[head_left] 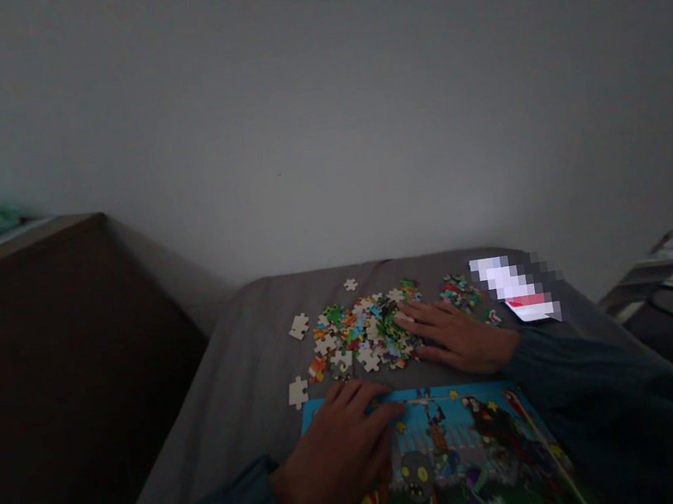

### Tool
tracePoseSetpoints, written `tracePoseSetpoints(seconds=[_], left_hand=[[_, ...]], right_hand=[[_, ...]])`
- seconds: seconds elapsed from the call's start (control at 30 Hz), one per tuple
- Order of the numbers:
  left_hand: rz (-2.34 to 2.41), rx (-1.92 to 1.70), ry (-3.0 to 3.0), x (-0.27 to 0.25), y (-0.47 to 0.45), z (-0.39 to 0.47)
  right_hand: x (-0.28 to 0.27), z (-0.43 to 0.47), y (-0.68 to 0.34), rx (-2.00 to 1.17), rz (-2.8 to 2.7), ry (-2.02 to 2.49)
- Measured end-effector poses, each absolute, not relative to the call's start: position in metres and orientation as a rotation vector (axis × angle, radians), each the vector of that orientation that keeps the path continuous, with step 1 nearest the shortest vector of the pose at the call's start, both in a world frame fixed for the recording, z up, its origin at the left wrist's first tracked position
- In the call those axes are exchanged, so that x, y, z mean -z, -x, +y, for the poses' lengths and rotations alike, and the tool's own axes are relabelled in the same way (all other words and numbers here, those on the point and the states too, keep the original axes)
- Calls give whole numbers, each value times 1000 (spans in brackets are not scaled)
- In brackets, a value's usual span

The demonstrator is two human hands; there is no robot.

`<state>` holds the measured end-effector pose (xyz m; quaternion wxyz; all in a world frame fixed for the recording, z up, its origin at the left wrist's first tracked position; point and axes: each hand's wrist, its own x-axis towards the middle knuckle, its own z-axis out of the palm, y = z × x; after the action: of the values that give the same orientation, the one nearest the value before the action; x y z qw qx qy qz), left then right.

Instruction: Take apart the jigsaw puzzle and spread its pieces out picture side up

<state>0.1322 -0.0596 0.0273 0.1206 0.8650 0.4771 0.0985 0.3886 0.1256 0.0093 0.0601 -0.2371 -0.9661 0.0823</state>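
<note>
Loose jigsaw puzzle pieces (354, 337) lie in a heap on a grey cloth-covered surface, some picture side up and some showing plain backs. Over the right part of this heap lies my right hand (458, 339), its fingers apart and touching the pieces. My left hand (342, 447) rests, fingers loosely stretched, on the upper left of a colourful cartoon puzzle picture (446, 453). Neither hand visibly grips a piece. A smaller cluster of pieces (459, 289) sits beyond my right hand, picture side up.
A lit phone (521, 297), partly pixelated, lies at the back right of the grey surface (227, 409). Single pieces lie apart, such as a plain-backed piece (298, 392) on the left. A dark cabinet (64, 365) stands left, and a wall (318, 121) rises behind.
</note>
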Motion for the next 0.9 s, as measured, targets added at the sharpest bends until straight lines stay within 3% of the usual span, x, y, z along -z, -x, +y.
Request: tracePoseSetpoints(seconds=[0.33,0.5,0.9], left_hand=[[1424,-243,-2613,-20,-134,-54],[1450,-127,-2633,-19,-138,-55],[1408,-212,-2731,-6,-134,-58]], right_hand=[[-32,130,-391,-242,-3039,861],[-53,144,-381,-267,-2808,907],[-13,154,-272,-307,-2998,1023]])
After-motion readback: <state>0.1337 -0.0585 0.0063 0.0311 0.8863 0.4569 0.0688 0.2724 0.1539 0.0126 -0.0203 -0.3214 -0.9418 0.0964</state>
